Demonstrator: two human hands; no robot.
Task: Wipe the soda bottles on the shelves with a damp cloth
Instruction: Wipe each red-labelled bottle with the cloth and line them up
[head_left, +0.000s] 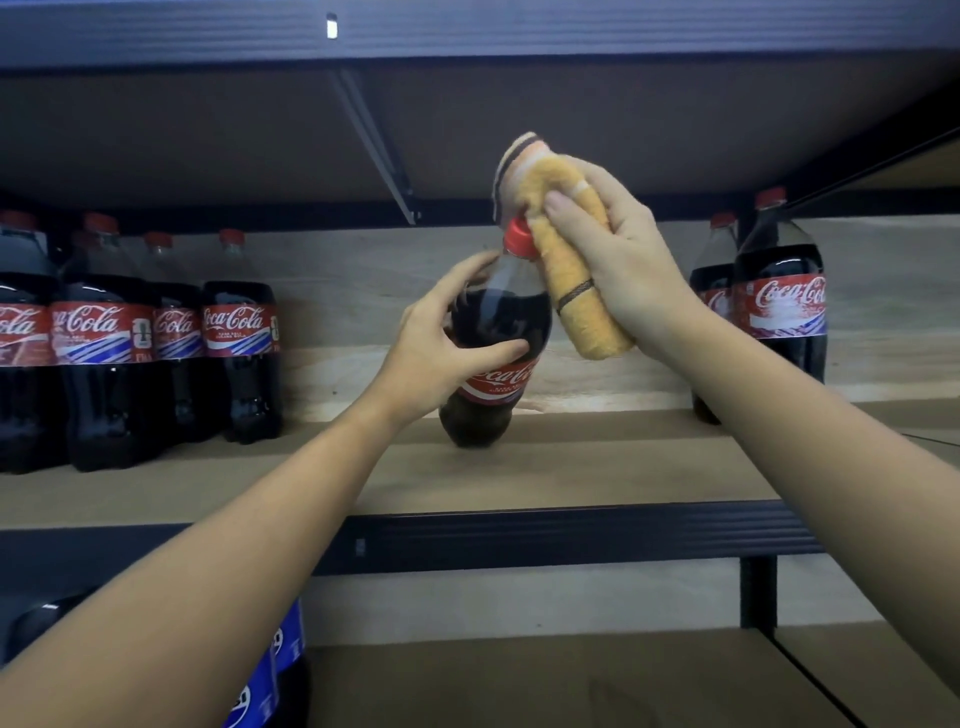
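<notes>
A cola bottle (511, 322) with a red cap and red label stands tilted toward me on the middle of the wooden shelf (597, 462). My left hand (441, 343) grips its shoulder, thumb across the front. In my right hand (618, 260) is a folded orange cloth (576, 291), which presses against the cap and the right side of the neck. The cloth's pink striped end sticks up above the cap.
Several cola bottles (130, 338) stand in rows at the shelf's left end, and two more (784, 306) at the right. The upper shelf (467, 36) hangs close above. Blue-labelled bottles (270, 670) sit on the lower shelf at the left.
</notes>
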